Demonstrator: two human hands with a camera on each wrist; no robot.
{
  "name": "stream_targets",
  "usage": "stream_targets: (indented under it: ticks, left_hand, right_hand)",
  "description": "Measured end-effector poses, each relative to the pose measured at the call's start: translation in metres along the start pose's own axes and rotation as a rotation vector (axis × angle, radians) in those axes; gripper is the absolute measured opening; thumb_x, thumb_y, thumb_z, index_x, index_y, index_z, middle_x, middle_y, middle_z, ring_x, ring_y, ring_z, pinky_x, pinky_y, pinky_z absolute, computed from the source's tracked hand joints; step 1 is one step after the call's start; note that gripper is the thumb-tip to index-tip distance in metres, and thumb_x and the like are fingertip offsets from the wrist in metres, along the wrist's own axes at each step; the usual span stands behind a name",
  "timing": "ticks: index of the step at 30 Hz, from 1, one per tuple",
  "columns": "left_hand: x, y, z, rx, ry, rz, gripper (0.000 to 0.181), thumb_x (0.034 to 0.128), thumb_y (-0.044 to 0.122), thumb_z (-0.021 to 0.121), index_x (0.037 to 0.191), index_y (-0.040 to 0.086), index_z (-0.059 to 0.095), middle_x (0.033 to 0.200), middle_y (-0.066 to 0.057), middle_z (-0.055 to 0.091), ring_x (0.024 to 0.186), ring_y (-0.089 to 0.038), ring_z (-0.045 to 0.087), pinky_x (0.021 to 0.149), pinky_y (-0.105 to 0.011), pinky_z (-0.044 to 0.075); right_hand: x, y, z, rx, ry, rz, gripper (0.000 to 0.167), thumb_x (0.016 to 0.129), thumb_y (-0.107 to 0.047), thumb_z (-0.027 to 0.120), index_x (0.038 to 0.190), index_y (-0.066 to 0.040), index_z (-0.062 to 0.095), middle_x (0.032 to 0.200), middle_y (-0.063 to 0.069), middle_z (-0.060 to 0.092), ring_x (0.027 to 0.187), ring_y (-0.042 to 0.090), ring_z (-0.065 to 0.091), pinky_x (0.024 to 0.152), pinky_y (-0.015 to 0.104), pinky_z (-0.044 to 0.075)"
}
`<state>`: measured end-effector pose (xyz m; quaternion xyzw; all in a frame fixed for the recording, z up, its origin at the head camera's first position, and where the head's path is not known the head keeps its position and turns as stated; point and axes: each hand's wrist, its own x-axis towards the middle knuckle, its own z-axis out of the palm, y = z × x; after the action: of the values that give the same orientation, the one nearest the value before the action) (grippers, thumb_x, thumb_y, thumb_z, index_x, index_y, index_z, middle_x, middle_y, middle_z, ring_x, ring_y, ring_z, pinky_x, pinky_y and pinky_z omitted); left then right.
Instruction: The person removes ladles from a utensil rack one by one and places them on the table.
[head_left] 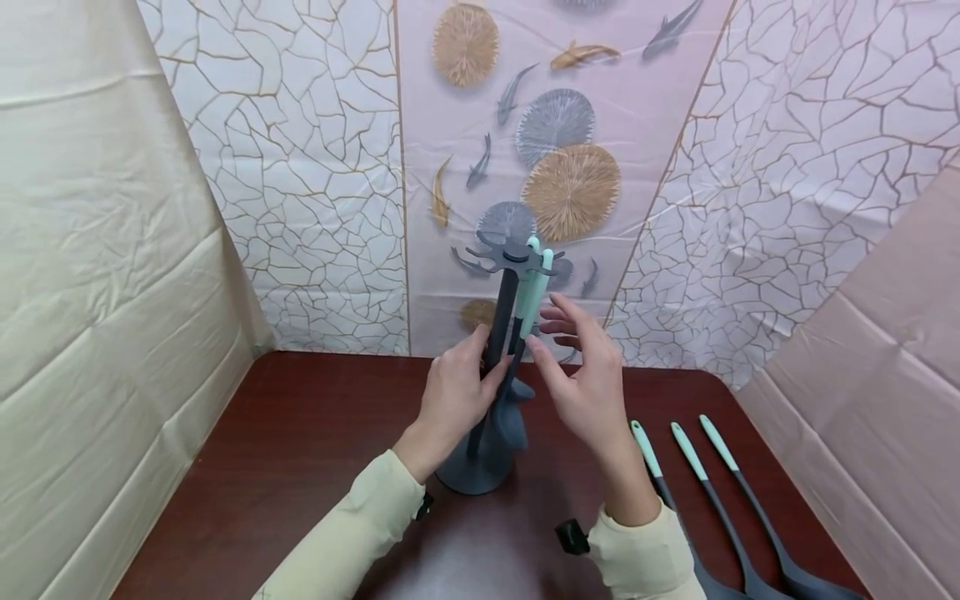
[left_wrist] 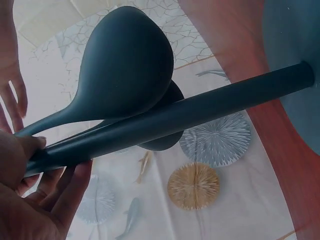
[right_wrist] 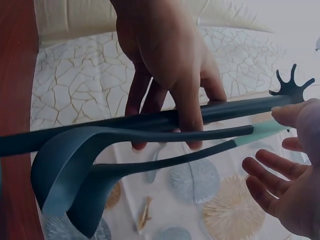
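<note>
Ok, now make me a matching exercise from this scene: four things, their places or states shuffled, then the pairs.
Things
1. Left hand
2. Right hand
3. Round base
4. Three loose utensils

Places or states
A. At the foot of the dark pole
B. Lying on the right side of the table
C. Beside two upright mint handles, thumb and fingers apart
D. Gripping the dark pole

Pairs: 1-D, 2-C, 3-A, 4-B
</note>
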<state>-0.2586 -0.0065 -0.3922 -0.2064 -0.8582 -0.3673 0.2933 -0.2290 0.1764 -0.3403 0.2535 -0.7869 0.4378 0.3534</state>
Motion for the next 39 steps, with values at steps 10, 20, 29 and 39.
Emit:
stream_targets:
  ticks: [10,20,29,39]
  left_hand:
    - [-0.003,0.002,-0.001,-0.01,0.016,0.006,0.027,0.103,0.032,0.073,0.121,0.015,0.061,0.085,0.003,0.066,0.07,-0.016,0.068,0.066,-0.038,0.058]
    - [-0.003,-0.001,0.001,-0.015,0.014,0.014,0.027,0.1022,0.032,0.074,0.121,0.017,0.062,0.085,0.004,0.068,0.072,-0.016,0.07,0.066,-0.037,0.059]
    - [-0.003,-0.001,0.002,-0.046,0.009,-0.001,0.028,0.1024,0.035,0.073,0.122,0.019,0.062,0.089,0.005,0.069,0.075,-0.014,0.071,0.067,-0.035,0.059]
    - [0.001,-0.001,0.004,-0.052,0.018,-0.005,0.028,0.1005,0.034,0.076,0.118,0.017,0.062,0.09,0.004,0.068,0.074,-0.014,0.07,0.066,-0.035,0.059]
  right_hand:
    - [0.003,-0.005,0.014,0.086,-0.025,0.055,0.049,0.103,-0.014,0.071,0.15,-0.016,0.057,0.125,0.009,0.072,0.102,0.022,0.073,0.079,0.025,0.058]
    - [0.015,-0.012,0.019,0.193,-0.014,0.115,0.035,0.109,-0.02,0.063,0.142,-0.011,0.057,0.109,0.012,0.07,0.092,0.029,0.072,0.072,0.028,0.059]
    - [0.021,-0.009,0.014,0.225,-0.059,0.126,0.035,0.108,-0.015,0.064,0.142,-0.01,0.057,0.101,0.013,0.067,0.085,0.031,0.072,0.069,0.035,0.063]
    - [0.027,0.0,0.001,0.171,-0.09,0.117,0.031,0.106,-0.014,0.068,0.136,-0.005,0.062,0.096,0.01,0.067,0.08,0.026,0.07,0.062,0.025,0.059]
